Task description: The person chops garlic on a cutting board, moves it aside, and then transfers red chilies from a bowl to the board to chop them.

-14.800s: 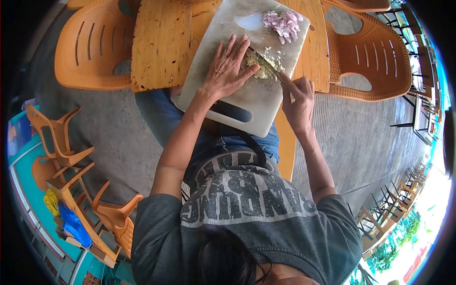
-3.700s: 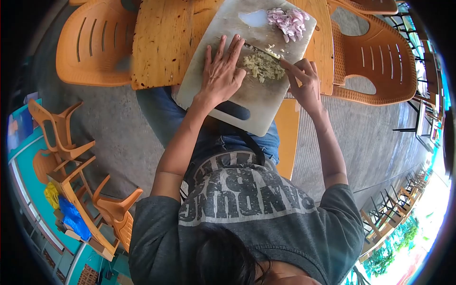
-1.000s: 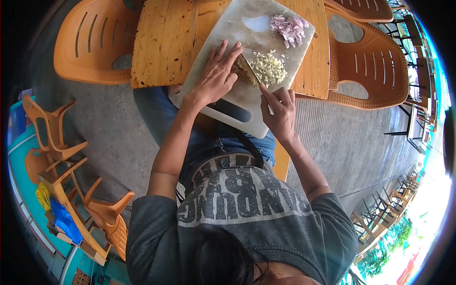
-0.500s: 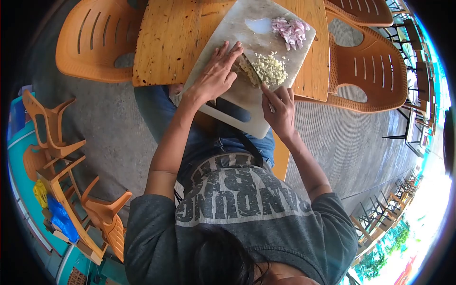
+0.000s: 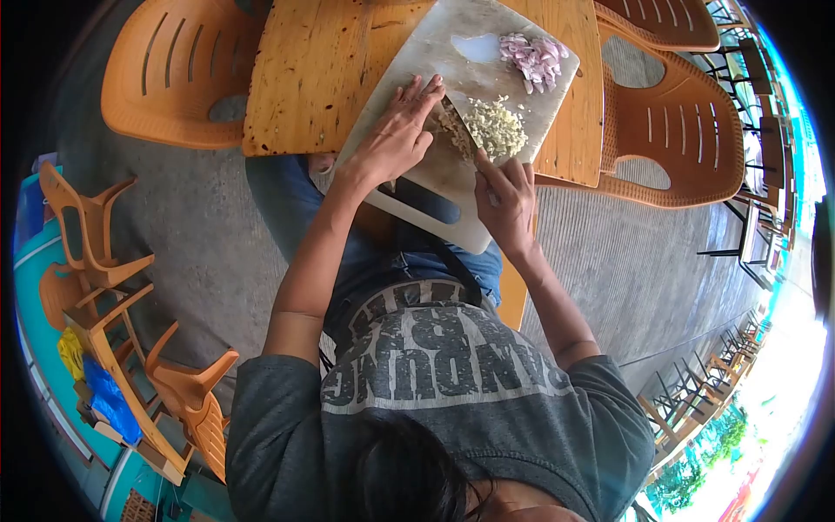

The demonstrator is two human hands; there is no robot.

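Note:
A pale cutting board point(image 5: 452, 187) lies across a wooden table point(image 5: 304, 78). On it sit a heap of chopped pale garlic point(image 5: 496, 129) and, farther off, a pile of sliced pink shallots point(image 5: 537, 59). My right hand point(image 5: 504, 202) grips the handle of a knife point(image 5: 458, 130) whose blade rests in the garlic. My left hand point(image 5: 396, 135) lies flat with its fingertips pressing on the back of the blade near the tip.
Orange plastic chairs stand at the table's left point(image 5: 165, 78) and right point(image 5: 678, 122). More stacked orange chairs point(image 5: 113, 287) lean at the left over a teal surface. The floor point(image 5: 644, 270) is grey concrete. A row of dark chairs point(image 5: 704, 383) runs along the lower right.
Over the last second the blade has shifted slightly within the garlic heap and my right hand has edged closer to the board. Seconds earlier the knife lay across the far side of the heap.

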